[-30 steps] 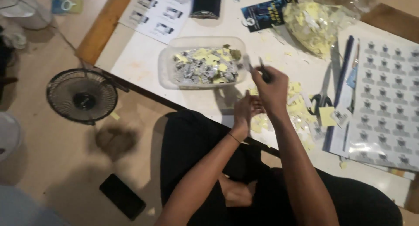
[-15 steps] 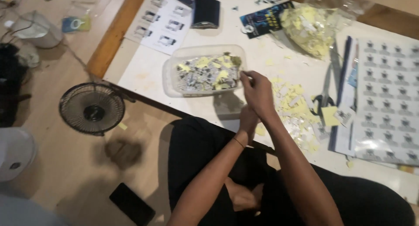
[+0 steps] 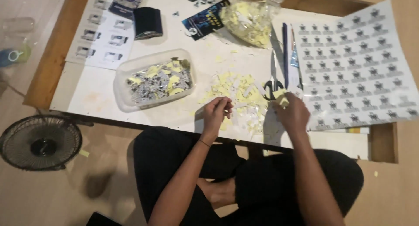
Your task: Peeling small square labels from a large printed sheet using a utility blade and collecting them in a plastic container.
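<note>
Two hands at low white table (image 3: 109,88) | left hand (image 3: 216,114) pinches small paper scrap over loose pale-yellow backing scraps (image 3: 238,93) | right hand (image 3: 293,114) grasps yellow scrap beside black-handled scissors (image 3: 271,87) | step: sorting peeled pieces | next, judged: careful carry toward clear plastic tub (image 3: 155,79)

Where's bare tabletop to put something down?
Bare: the near-left corner beside the tub, and the strip between tub and black case. Crowded: paper scraps by both hands, scissors, sticker sheet on the right.
</note>
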